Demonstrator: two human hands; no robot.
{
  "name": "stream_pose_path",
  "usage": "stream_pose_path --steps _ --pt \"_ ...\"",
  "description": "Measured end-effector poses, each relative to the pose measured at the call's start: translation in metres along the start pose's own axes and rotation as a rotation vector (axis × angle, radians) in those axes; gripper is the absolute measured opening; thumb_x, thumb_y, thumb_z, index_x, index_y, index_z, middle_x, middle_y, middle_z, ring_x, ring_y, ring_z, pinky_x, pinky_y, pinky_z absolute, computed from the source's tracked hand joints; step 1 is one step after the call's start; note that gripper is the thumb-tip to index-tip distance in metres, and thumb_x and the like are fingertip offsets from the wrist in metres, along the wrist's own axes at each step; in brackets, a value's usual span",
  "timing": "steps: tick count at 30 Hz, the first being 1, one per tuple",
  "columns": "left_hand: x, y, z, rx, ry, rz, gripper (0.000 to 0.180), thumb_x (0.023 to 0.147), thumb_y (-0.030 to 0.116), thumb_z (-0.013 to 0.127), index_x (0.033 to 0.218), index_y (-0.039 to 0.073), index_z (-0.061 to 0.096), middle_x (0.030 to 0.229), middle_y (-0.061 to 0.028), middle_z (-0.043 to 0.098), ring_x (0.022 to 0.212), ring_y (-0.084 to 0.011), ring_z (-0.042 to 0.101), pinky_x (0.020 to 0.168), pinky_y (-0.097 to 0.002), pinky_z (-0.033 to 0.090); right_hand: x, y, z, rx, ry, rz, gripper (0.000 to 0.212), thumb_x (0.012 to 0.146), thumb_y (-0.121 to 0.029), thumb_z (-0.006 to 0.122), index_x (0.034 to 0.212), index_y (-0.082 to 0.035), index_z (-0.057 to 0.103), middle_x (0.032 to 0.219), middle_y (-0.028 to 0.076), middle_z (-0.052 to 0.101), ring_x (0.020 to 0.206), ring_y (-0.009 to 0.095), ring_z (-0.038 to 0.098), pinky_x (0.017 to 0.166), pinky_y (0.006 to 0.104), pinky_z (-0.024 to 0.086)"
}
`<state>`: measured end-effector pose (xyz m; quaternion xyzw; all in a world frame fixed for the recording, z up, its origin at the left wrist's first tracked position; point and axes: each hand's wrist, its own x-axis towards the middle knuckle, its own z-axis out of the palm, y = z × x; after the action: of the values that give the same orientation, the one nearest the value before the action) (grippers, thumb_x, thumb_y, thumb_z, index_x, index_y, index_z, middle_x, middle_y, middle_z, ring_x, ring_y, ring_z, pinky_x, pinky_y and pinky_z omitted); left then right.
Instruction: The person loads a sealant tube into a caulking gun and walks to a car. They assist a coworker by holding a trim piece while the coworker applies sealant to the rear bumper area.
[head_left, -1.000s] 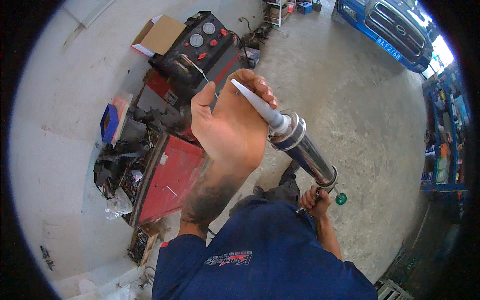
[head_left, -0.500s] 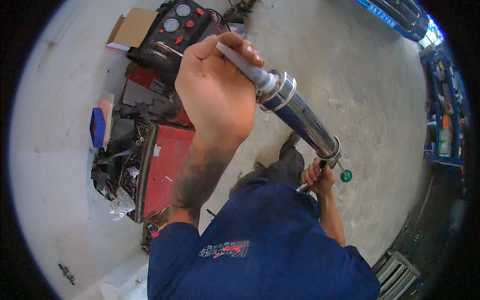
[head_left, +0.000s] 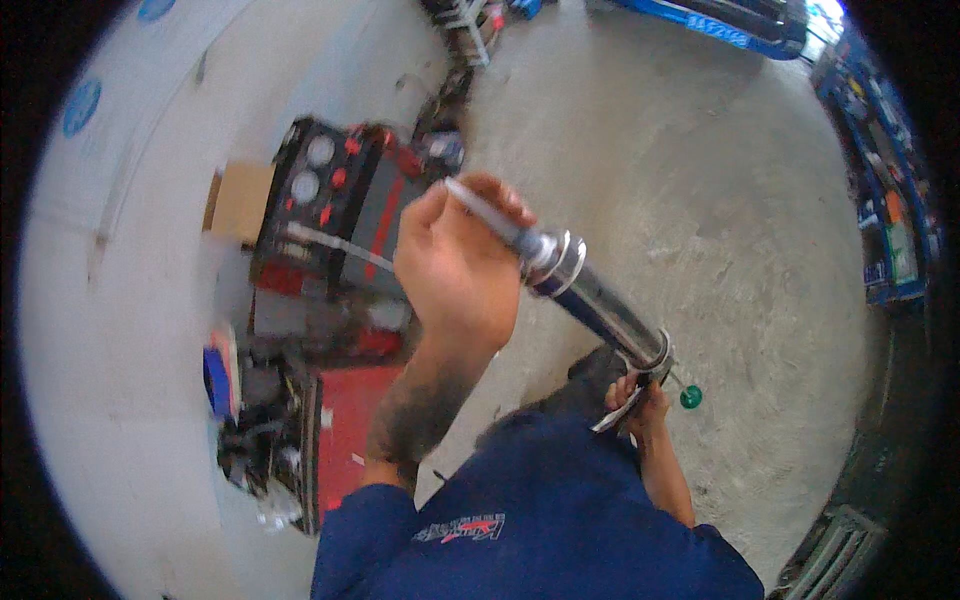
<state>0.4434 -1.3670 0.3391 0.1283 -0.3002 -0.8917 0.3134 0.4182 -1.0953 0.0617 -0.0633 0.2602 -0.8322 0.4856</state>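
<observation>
A caulking gun with a shiny metal barrel is held tilted across my front, its front end up and to the left. From that end sticks a pale tapered nozzle. My left hand is closed round the nozzle, fingers curled behind it and the thumb near its tip. Lower down, my right hand grips the handle, with the metal trigger beside its fingers. A green knob sits at the rear, just right of that hand.
Along the white wall at left stand a black machine with gauges, a cardboard box and a red cabinet with cluttered tools. A dark vehicle is at the far right. Blue shelving lines the right side.
My view has shifted, so the surroundings sit lower and the far wall shows more. Both hands keep their hold on the caulking gun, which appears lower in the picture.
</observation>
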Motion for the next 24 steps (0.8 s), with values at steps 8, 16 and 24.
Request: stream_pose_path --steps 8,16,24 --pt "0.110 -0.077 0.074 0.196 -0.001 -0.156 0.041 0.085 0.019 0.052 0.055 0.017 0.024 0.049 0.0030 0.018 0.044 -0.0129 0.018 0.051 -0.0323 0.029 0.033 -0.061 -0.073 0.032 0.378 -0.005 0.058 0.083 -0.057 0.059 0.108 -0.005 0.063 0.089 0.009 0.063 0.077 0.021 0.059 0.062 0.0317 0.047" --pt "0.217 -0.177 0.112 0.093 -0.522 -0.310 0.034 0.083 0.019 0.046 0.056 0.016 0.025 0.049 0.0014 0.018 0.045 -0.0141 0.020 0.052 -0.0341 0.029 0.069 -0.166 -0.088 0.178 0.249 -0.070 0.059 0.088 -0.052 0.052 0.115 0.001 0.057 0.098 0.014 0.061 0.087 0.027 0.057 0.074 0.0367 0.043" --pt "0.331 -0.292 0.183 -0.004 -0.196 -0.415 0.032 0.080 0.025 0.049 0.056 0.016 0.030 0.049 0.0021 0.021 0.046 -0.0129 0.022 0.050 -0.0315 0.026 0.103 -0.292 -0.139 0.180 0.288 -0.303 0.058 0.094 -0.046 0.045 0.124 0.003 0.049 0.117 0.022 0.058 0.108 0.035 0.058 0.097 0.0461 0.043"
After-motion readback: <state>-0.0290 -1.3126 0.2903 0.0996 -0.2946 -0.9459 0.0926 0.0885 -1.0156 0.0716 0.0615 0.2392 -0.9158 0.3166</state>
